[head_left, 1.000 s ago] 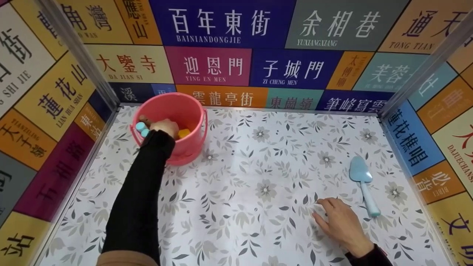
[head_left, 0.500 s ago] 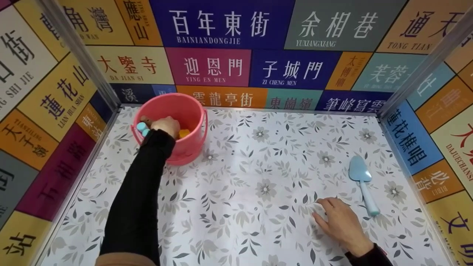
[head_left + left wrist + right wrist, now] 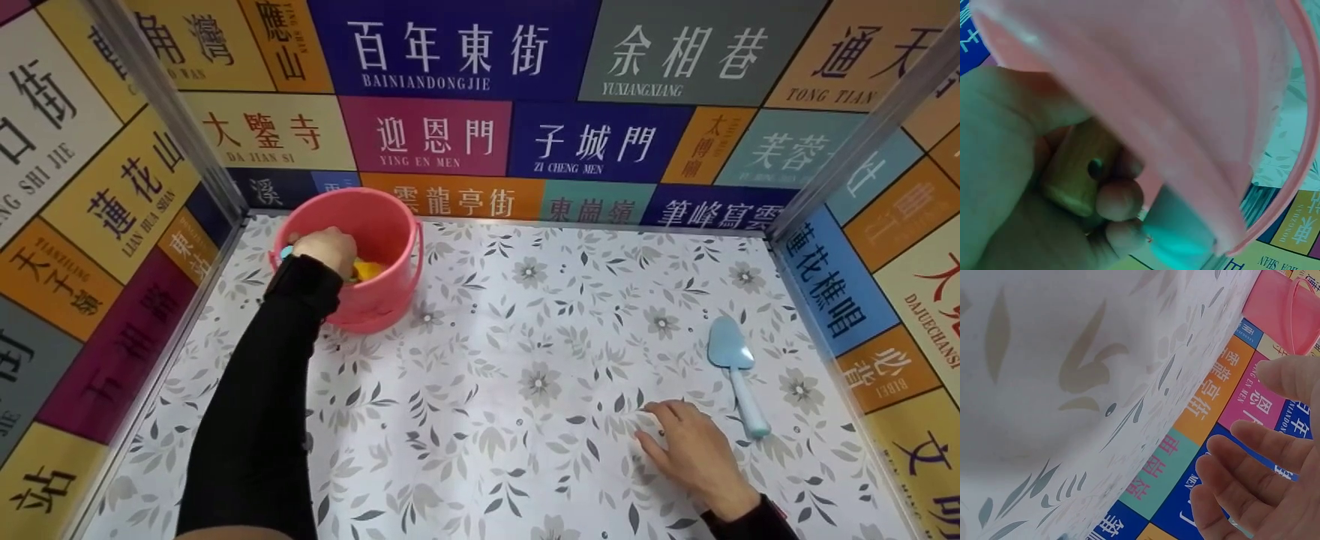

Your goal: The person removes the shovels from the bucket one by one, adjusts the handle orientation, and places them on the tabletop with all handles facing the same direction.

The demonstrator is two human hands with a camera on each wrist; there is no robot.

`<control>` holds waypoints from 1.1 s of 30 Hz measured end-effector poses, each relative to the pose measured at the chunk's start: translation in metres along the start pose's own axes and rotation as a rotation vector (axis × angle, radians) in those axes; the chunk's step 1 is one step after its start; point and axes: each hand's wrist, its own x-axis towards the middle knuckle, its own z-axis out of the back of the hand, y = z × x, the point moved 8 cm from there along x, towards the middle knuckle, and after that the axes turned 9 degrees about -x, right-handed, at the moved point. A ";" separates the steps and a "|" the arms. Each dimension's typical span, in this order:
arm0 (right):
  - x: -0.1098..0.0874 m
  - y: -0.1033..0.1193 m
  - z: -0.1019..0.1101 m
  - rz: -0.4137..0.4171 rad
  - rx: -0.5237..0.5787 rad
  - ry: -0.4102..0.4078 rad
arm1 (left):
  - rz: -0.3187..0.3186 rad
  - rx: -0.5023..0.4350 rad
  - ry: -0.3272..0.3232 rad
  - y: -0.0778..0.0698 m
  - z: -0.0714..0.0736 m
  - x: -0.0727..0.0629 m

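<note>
- Wooden piece with a dark round hole: held in the left hand at the rim of the pink bucket; its upper end is partly hidden behind that rim.
- Grip of the left hand: fingers curled round the wood, thumb reaching its upper end.
- Pink bucket: upright near the back left corner of the bench. Something turquoise shows at the rim beside the left hand, and something yellow lies inside; I cannot tell what either is.
- Right hand: near the bench's front right corner, fingers loosely bent, thumb standing apart from them.
- Light blue trowel: lying flat near the right edge, just beside the right hand, blade toward the back edge.
- Lettered panels: standing along the back, left and right edges.
</note>
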 end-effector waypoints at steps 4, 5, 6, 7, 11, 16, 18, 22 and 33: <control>0.000 -0.001 0.000 -0.009 0.005 0.009 | -0.002 -0.018 -0.008 0.002 0.007 -0.010; 0.000 -0.001 -0.001 -0.012 0.007 0.012 | -0.004 -0.028 -0.011 0.003 0.009 -0.012; 0.000 -0.001 -0.001 -0.011 0.008 0.012 | -0.014 -0.038 -0.019 0.003 0.011 -0.015; 0.000 -0.001 0.000 -0.012 0.009 0.012 | -0.016 -0.048 -0.023 0.003 0.013 -0.017; 0.001 0.000 0.000 -0.003 0.001 0.005 | -0.020 -0.073 -0.018 0.004 0.019 -0.026; 0.001 0.001 0.002 0.000 0.002 -0.003 | -0.029 -0.089 -0.037 0.003 0.025 -0.037; 0.001 0.001 0.002 -0.005 0.007 0.000 | -0.031 -0.098 -0.049 0.003 0.027 -0.042; 0.002 0.001 0.002 -0.016 0.008 0.016 | -0.033 -0.106 -0.057 0.006 0.031 -0.052; 0.002 0.000 0.004 -0.018 0.004 0.009 | -0.090 -0.159 -0.119 0.015 0.044 -0.086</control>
